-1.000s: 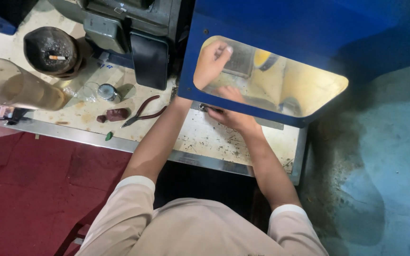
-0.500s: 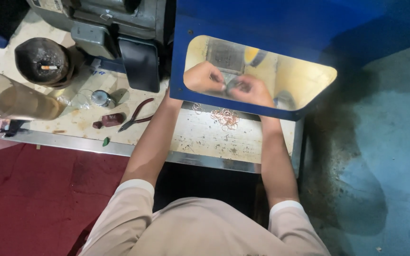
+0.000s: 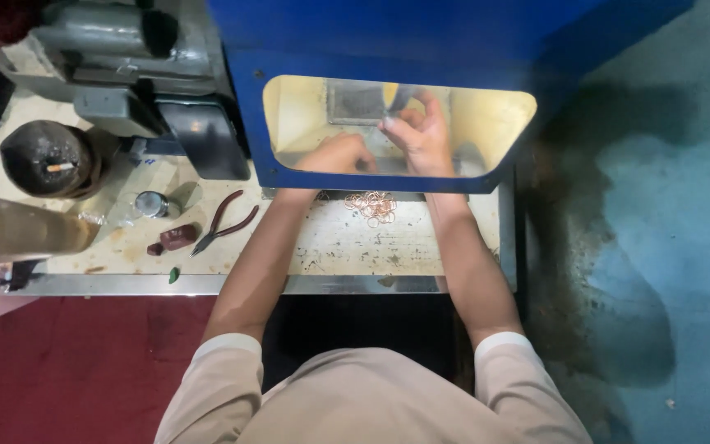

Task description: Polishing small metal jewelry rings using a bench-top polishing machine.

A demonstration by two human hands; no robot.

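Note:
Both my hands are inside a blue hood (image 3: 371,33) and show through its yellowish window (image 3: 486,123). My left hand (image 3: 334,154) lies low at the window's bottom edge with its fingers curled. Higher up, my right hand (image 3: 417,131) has its fingertips bunched together close to a grey square panel (image 3: 355,103) at the back. Whether either hand holds something is hidden by the glare. A small heap of thin copper-coloured rings (image 3: 375,205) lies on the worn bench top (image 3: 355,247) between my forearms, just outside the hood.
Left of the hood stands a grey machine (image 3: 117,49) with a black guard (image 3: 203,140). On the bench lie red-handled pliers (image 3: 223,224), a small brown block (image 3: 176,238), a round metal cap (image 3: 151,204) and a dark bowl (image 3: 43,156) with a cigarette. Stained blue floor is at right.
My right hand left the bench edge by the rings and went up into the hood. My left hand dropped lower inside it. The rings stay on the bench.

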